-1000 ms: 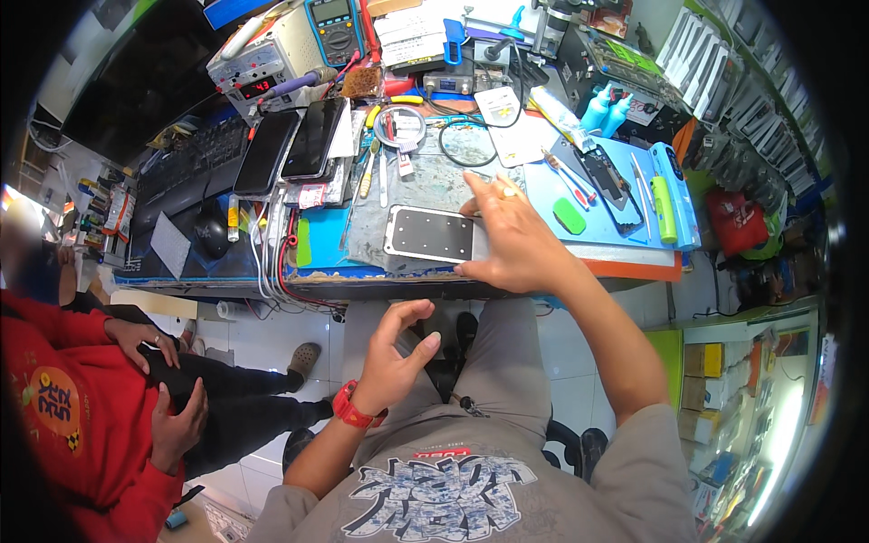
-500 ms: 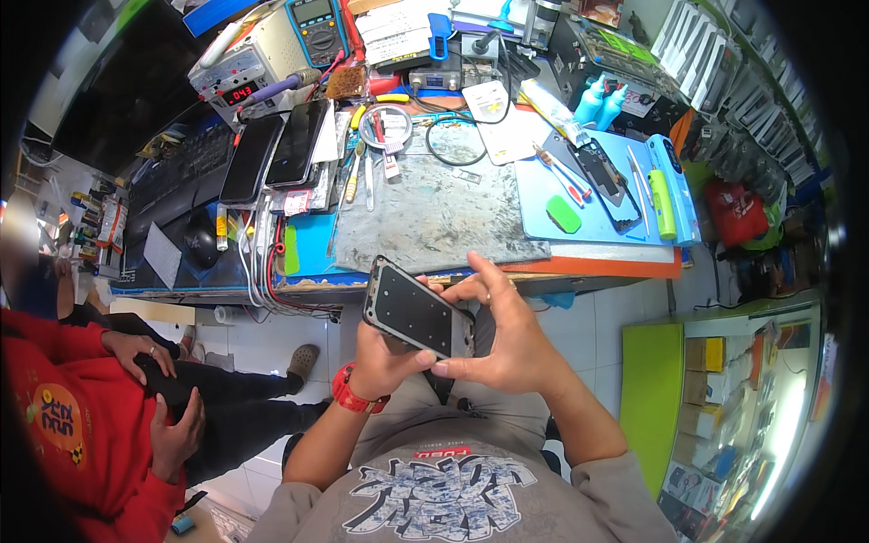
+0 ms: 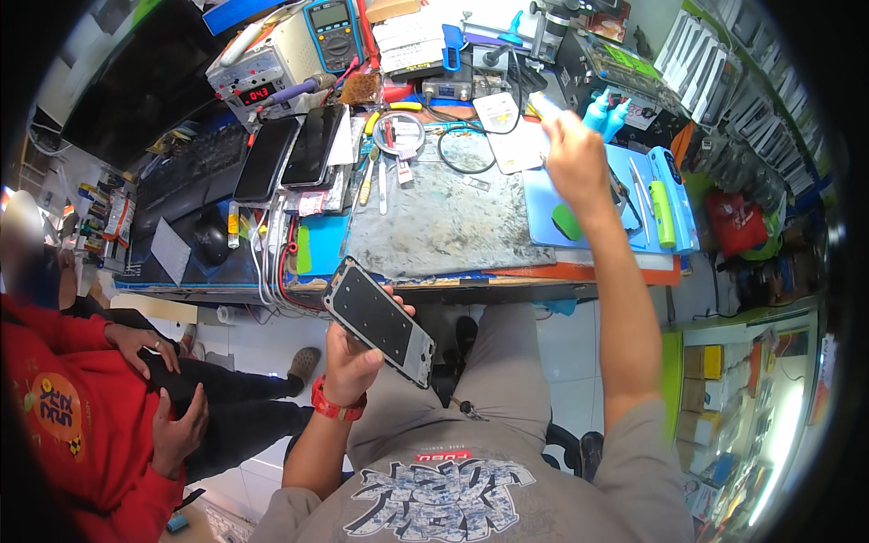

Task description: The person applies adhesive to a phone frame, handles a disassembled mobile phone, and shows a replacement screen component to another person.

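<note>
My left hand (image 3: 348,366) is closed round a phone frame (image 3: 378,319), holding it tilted below the table's front edge. Its dark inner face is dotted with several small pale spots, and its rim is grey. My right arm stretches over the right of the table, where my right hand (image 3: 577,158) is closed on a white-and-yellow tube (image 3: 543,104). Most of the tube is hidden under the fingers. Beneath that hand lies a light blue mat (image 3: 543,217) with a green pad (image 3: 567,222) and a dark phone housing (image 3: 625,195), partly covered by my forearm.
A stained grey work mat (image 3: 444,226) covers the table's middle. Two dark phones (image 3: 267,158) lie left of it, near a power supply (image 3: 262,90) and multimeter (image 3: 333,41). Blue bottles (image 3: 597,113) stand at the back right. A person in a red top (image 3: 81,407) sits at left.
My right hand has left the phone frame and reached forward and right to the tube. The left hand keeps the frame, which has moved slightly left and down.
</note>
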### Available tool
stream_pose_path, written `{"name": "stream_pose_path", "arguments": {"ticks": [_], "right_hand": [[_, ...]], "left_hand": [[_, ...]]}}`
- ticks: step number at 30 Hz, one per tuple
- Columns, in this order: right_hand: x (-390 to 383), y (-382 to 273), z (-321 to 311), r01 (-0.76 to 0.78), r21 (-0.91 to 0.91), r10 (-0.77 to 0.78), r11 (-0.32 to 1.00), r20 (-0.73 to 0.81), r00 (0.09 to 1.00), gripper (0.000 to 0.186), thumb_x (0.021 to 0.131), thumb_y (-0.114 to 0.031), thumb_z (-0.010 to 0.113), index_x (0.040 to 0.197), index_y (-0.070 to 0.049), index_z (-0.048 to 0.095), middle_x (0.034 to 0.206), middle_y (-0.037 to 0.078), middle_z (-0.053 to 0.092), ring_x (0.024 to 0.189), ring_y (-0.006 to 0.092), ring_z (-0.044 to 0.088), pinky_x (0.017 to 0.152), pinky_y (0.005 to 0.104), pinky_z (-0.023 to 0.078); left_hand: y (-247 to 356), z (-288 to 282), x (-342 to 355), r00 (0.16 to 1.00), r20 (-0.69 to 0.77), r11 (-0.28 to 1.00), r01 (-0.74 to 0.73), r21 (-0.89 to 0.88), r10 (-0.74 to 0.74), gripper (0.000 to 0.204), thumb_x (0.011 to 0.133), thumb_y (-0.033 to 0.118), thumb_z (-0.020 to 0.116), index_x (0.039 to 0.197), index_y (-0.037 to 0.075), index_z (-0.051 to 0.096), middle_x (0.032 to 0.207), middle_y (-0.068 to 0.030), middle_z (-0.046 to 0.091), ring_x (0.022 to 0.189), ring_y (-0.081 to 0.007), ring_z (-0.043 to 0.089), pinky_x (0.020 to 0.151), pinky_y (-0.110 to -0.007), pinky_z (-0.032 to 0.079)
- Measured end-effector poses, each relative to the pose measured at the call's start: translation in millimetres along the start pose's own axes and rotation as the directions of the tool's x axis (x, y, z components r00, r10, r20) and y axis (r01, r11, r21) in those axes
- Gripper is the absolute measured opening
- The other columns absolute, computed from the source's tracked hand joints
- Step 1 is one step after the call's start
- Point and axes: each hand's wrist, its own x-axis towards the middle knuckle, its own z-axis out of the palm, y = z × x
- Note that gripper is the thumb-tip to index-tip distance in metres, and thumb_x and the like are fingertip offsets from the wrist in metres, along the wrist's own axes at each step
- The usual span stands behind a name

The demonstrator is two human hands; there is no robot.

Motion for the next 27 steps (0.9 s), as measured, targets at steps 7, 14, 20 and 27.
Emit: {"name": "stream_pose_path", "arguments": {"ticks": [7,14,20,27], "right_hand": [[64,40,26,-0.072,-0.241,0.109,0.968,0.145,0.983,0.030,0.097,-0.027,0.063,0.095,0.002,0.068,0.099,0.030,0.069,0.093,0.0463,0.067,0.080,0.0515,0.052],[60,14,48,-0.231,-0.308,0.337,0.923,0.360,0.870,0.039,0.079,-0.025,0.074,0.102,0.006,0.066,0.103,0.025,0.073,0.099,0.0368,0.072,0.085,0.0448,0.056],[72,90,64,-0.391,0.003,0.352,0.920,0.429,0.832,0.032,0.080,-0.019,0.074,0.099,0.006,0.066,0.090,0.019,0.072,0.091,0.0277,0.074,0.078,0.0407,0.056],[7,56,-3,-0.558,0.762,0.353,0.330,0.448,0.821,0.017,0.093,-0.004,0.060,0.106,0.006,0.063,0.095,0.012,0.069,0.086,0.0206,0.071,0.071,0.0360,0.061]], "left_hand": [[3,-14,-13,0.997,0.076,1.000,0.026,-0.007,-0.025,0.093,0.077,0.030,0.087,0.148,-0.003,0.036,0.141,-0.0166,0.051,0.131,-0.0304,0.055,0.116,-0.055,0.042],[5,-15,-19,0.996,0.082,0.998,0.039,-0.048,-0.035,0.092,0.079,0.028,0.084,0.149,-0.003,0.033,0.143,-0.0181,0.049,0.132,-0.0314,0.053,0.116,-0.058,0.040],[0,-11,-18,0.995,0.086,0.996,0.064,-0.062,-0.059,0.094,0.078,0.028,0.084,0.150,-0.003,0.032,0.144,-0.0192,0.048,0.132,-0.0322,0.053,0.115,-0.058,0.041],[1,-13,-17,0.988,0.094,0.983,0.137,-0.125,-0.125,0.092,0.077,0.036,0.083,0.146,-0.005,0.038,0.133,-0.0193,0.056,0.129,-0.0336,0.057,0.111,-0.059,0.045]]}}
